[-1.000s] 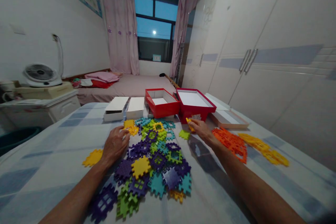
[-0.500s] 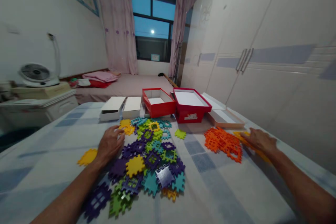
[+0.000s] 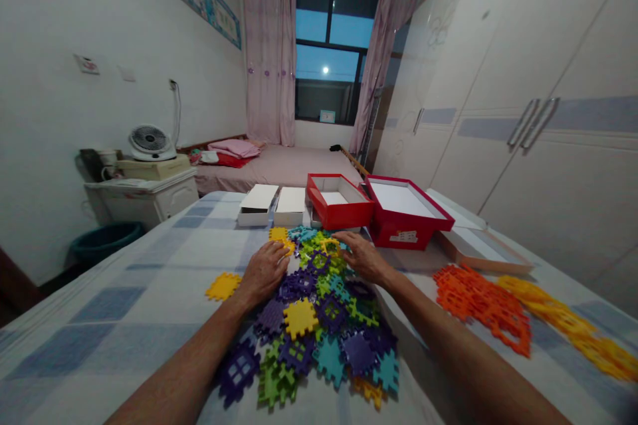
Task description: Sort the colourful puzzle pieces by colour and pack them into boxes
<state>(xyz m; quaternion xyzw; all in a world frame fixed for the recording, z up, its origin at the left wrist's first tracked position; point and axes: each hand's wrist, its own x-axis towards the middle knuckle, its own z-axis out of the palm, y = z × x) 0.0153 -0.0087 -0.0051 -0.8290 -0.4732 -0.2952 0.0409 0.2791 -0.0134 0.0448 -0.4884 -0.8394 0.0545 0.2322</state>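
A heap of flat, notched plastic tiles (image 3: 319, 319) in purple, green, teal and yellow lies on the checked cloth in front of me. My left hand (image 3: 263, 270) rests palm down on the heap's left edge, fingers curled over purple and yellow tiles. My right hand (image 3: 359, 257) lies on the far right part of the heap, fingers spread flat over green tiles. A single yellow tile (image 3: 222, 285) lies apart to the left. To the right sit a pile of orange tiles (image 3: 483, 309) and a row of yellow tiles (image 3: 568, 332).
Two red open boxes (image 3: 339, 209) (image 3: 406, 219) and two white boxes (image 3: 272, 204) stand behind the heap. A shallow tan lid (image 3: 481, 249) lies at the right. White wardrobes line the right side. A bed, a fan on a white cabinet (image 3: 149, 143) and a dark bin (image 3: 102, 242) are at the left.
My right hand has come back from the yellow row at the far right onto the mixed heap. The camera view has shifted left. My left hand stays on the heap's left edge.
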